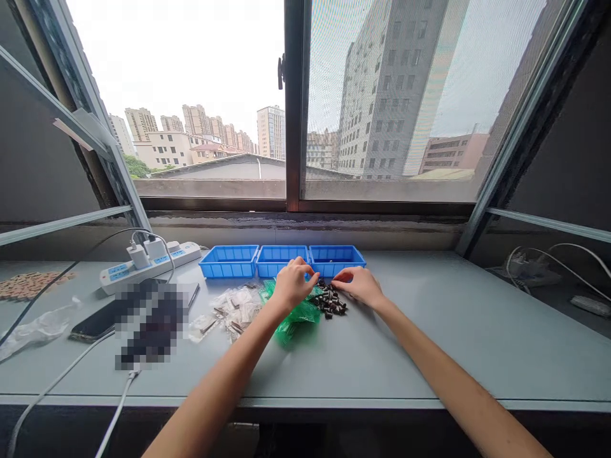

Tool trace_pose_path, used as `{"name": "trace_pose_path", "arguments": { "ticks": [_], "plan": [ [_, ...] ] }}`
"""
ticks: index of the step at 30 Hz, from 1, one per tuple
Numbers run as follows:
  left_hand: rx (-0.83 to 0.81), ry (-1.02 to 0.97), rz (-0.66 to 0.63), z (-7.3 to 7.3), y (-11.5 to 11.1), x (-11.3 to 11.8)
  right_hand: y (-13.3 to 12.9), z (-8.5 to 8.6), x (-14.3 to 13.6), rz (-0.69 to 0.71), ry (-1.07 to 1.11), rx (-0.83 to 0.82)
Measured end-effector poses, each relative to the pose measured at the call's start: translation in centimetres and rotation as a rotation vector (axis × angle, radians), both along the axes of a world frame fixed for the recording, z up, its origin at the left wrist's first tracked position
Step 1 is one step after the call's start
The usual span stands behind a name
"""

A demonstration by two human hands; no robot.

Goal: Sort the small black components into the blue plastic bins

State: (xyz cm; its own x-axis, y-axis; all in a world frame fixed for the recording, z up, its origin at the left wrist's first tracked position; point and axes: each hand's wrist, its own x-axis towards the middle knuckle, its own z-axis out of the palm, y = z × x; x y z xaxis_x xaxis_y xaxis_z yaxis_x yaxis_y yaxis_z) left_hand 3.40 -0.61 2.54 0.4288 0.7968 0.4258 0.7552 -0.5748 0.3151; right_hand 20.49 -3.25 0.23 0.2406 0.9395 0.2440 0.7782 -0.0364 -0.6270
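Observation:
My left hand (294,284) is above the green plastic bags (298,318), its thumb and fingertips drawn together. Whatever sits between those fingers is too small to make out. Just to the right, my right hand (359,285) reaches to the edge of a pile of small dark cylindrical parts (331,302), with thumb and forefinger closed in a pinch. I cannot see clearly what that pinch holds. Behind both hands stand three blue bins in a row: a left bin (229,262), a middle bin (274,254) and a right bin (337,256), with a small dark spot inside the right one.
Small clear bags with metal pins (236,308) lie left of the green bags. Further left are a dark phone (93,326), a blurred-out device, a white power strip (150,264), cables, crumpled plastic (42,327) and a heap of brownish pieces (31,286). A window is behind the table.

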Motion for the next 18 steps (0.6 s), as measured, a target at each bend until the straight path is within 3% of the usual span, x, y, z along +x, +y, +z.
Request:
{"name": "trace_pose_path", "arguments": {
  "ticks": [3,8,18],
  "plan": [
    [0.001,-0.003,-0.02,0.0,0.0,-0.1,0.3,0.0,0.1,0.015,0.221,0.056],
    [-0.032,-0.052,-0.064,0.0,0.1,-0.2,0.5,0.2,-0.5,0.202,0.618,0.025],
    [-0.037,-0.159,-0.056,0.2,0.0,0.1,0.3,0.2,-1.1,0.28,0.822,0.003]
  ]
}}
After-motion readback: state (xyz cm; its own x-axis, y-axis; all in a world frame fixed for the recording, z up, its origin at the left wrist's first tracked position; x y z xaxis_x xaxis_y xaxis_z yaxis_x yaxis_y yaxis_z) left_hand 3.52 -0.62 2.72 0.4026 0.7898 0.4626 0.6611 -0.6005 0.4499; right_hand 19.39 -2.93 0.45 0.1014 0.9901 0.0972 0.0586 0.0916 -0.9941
